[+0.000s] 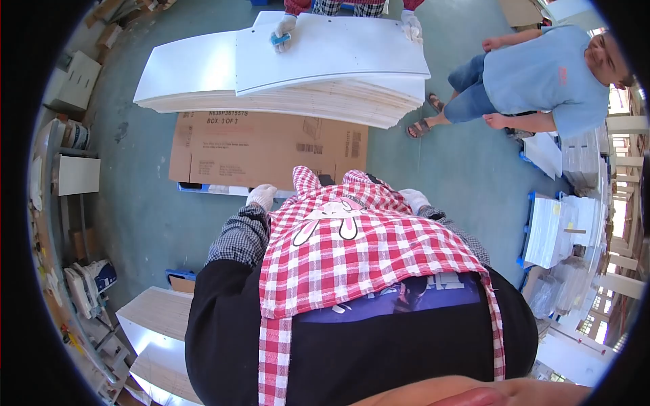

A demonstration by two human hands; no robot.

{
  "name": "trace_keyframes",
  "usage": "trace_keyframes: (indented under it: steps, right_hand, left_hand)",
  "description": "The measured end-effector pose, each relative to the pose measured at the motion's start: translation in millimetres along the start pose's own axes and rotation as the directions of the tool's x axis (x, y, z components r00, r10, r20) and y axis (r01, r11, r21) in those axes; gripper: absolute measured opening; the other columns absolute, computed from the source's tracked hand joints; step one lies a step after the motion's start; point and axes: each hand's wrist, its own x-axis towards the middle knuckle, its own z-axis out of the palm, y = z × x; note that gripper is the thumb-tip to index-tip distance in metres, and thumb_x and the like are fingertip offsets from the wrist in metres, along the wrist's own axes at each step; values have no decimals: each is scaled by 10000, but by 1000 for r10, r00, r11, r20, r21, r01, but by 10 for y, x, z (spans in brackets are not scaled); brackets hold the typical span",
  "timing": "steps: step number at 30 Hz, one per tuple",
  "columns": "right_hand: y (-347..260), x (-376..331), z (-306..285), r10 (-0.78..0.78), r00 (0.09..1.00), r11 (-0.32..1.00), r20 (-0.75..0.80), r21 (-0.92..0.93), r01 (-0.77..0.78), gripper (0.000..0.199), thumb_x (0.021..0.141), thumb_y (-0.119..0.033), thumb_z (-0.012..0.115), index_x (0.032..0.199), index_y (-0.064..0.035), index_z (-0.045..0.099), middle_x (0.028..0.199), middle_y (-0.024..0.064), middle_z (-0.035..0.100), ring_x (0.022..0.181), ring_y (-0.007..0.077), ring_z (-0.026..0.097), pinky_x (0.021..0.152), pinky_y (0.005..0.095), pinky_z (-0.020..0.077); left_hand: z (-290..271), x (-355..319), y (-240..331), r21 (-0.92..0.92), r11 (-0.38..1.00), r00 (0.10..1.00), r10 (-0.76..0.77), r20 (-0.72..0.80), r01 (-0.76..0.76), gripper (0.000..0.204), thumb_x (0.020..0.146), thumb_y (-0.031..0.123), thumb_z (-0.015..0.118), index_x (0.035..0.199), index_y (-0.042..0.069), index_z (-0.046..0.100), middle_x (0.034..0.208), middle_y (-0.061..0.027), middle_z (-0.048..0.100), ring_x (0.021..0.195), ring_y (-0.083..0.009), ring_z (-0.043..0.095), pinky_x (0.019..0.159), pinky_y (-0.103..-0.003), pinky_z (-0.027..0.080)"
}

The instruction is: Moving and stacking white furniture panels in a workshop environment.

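My left hand [261, 196], in a white glove, is at my left side by the edge of my red and white checked apron [406, 243]. Its fingers look curled; whether anything is in them is hidden. My right hand [414, 200], also gloved, shows only in part past the apron's right edge, its fingers out of sight. Ahead of me lies a flat brown cardboard box [271, 149] with dark print. Beyond it rises a stack of white panels [305, 98]. A top white panel [338, 51] lies skewed across the stack.
Across the stack, a co-worker's gloved hand [284, 30] holds a small blue object [279, 39] on the panel; the other glove [411, 27] rests at its right corner. A person in a light blue shirt [542, 71] stands at right. Panel stacks [156, 311] stand at lower left and right [548, 230].
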Motion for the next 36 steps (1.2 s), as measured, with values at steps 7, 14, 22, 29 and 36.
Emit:
trace_keyframes:
  steps: [7,14,22,29,36]
  right_hand:
    - [-625,35,-73,40,998,999,-49,39,-38,309,806,-259,451,912,-51,653,1002,176,619,961,344,574,841,383,448]
    - [-747,244,741,-285,950,945,-125,-202,257,221,813,-193,450,895,-62,607,957,153,595,959,328,553,818,379,454]
    - [-939,269,800,76,997,986,12,146,-77,302,844,-219,471,1060,-51,600,1125,154,581,1038,312,549,869,358,451]
    - [-1171,518,756,-73,996,992,-59,99,78,318,867,-240,469,1073,-39,604,1081,149,598,1027,285,562,867,330,446]
    - [-678,806,978,-103,994,993,-45,56,106,300,871,-226,447,1070,-64,602,1099,135,593,1045,289,543,894,321,430]
  left_hand:
    - [-66,-129,-467,273,960,993,35,109,-64,344,861,238,374,997,37,616,1110,-168,583,1088,-319,524,909,-422,414]
    - [-2,-429,-1172,-62,981,974,-176,140,186,369,878,269,367,1026,41,617,1086,-170,596,1052,-338,542,902,-427,417]
    - [131,-329,-1477,114,993,1000,-21,21,18,372,870,286,381,975,25,624,1077,-170,601,1010,-343,561,871,-437,436]
    - [154,-270,-1763,-68,984,985,-158,69,162,418,878,348,388,1073,51,608,1145,-169,574,1107,-319,512,935,-403,398]
    - [530,141,-1687,52,994,987,-100,123,94,392,884,320,401,1099,57,596,1184,-145,557,1121,-304,504,954,-395,391]
